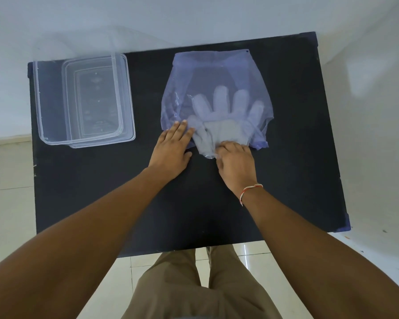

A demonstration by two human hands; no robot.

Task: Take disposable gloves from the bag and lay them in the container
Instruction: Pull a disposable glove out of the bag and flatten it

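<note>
A translucent blue plastic bag [217, 72] lies flat on the black table [194, 203], its mouth toward me. Inside it are pale disposable gloves [221, 107] with fingers pointing away; their cuffs stick out of the mouth. My left hand [171, 150] rests flat, fingers spread, pressing the bag's near left corner. My right hand [235, 160] has its fingertips pinched on the glove cuff at the bag's mouth. A clear rectangular plastic container [53, 125] stands at the table's far left, with nothing in it.
The container sits on or beside its clear lid [124, 93]. The table's edges drop to a tiled floor [7, 203] on all sides. My legs in khaki trousers [194, 291] stand at the near edge. A white wall lies beyond.
</note>
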